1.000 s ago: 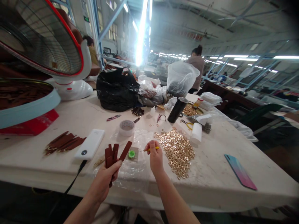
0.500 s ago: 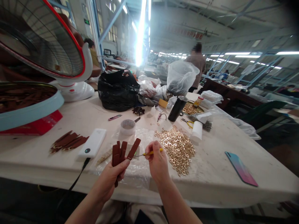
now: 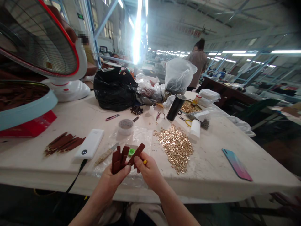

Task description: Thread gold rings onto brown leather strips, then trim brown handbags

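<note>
In my left hand [image 3: 112, 182] is a fanned bunch of brown leather strips [image 3: 117, 160], gripped between thumb and fingers. My right hand [image 3: 150, 172] is closed, thumb and fingers pinching one slanted leather strip [image 3: 138, 153] at the right of the bunch. A thin yellow-handled tool [image 3: 145, 162] pokes out of that same hand; its metal end is hidden. Behind the strips shows a green round thing [image 3: 131, 152]. To the right of my hands lies a loose pile of small gold-coloured metal rings [image 3: 176, 149].
On the table are a white power bank [image 3: 92, 142] with a cable, more leather strips [image 3: 62, 143], a tape roll [image 3: 126, 126], a wrapped-handle blade [image 3: 103, 157], a black mug [image 3: 175, 108], yellow-handled pliers [image 3: 187, 121] and a phone [image 3: 237, 164]. A fan [image 3: 68, 89] and bags [image 3: 115, 89] stand behind.
My right hand has moved left and closed on the slanted strip, with the yellow-handled tool now mostly hidden in it. The left hand keeps its bunch. The view has shifted slightly.
</note>
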Action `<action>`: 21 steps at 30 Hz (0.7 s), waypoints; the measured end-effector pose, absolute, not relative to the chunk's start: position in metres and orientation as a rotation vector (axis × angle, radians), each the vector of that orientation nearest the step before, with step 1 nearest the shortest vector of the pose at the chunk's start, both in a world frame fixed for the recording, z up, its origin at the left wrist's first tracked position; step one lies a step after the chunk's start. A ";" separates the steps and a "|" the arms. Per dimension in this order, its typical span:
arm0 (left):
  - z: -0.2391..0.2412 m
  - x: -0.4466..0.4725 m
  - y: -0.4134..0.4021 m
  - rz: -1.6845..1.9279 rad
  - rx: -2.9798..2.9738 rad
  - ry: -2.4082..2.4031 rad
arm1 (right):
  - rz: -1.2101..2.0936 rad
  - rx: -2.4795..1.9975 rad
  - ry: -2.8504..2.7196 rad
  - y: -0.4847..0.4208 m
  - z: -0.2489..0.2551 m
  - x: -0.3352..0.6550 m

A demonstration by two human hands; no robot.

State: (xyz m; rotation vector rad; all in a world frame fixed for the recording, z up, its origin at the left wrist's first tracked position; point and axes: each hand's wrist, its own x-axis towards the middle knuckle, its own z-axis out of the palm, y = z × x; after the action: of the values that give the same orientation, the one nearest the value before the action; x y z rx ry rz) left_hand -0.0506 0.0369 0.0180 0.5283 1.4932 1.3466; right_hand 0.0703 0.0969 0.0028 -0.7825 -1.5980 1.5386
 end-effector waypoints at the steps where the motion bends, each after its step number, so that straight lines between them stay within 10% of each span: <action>1: 0.018 -0.052 0.036 1.324 0.549 1.503 | 1.568 -0.786 -1.570 0.097 0.003 0.069; 21: 0.016 -0.059 0.035 1.380 0.806 1.543 | 1.817 -0.790 -1.477 0.092 0.012 0.061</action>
State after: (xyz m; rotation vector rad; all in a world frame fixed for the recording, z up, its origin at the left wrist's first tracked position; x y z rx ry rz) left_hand -0.0589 0.0351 0.0159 0.8059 1.5434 1.3796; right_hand 0.0609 0.0917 0.0124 -0.7897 -1.4766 1.8175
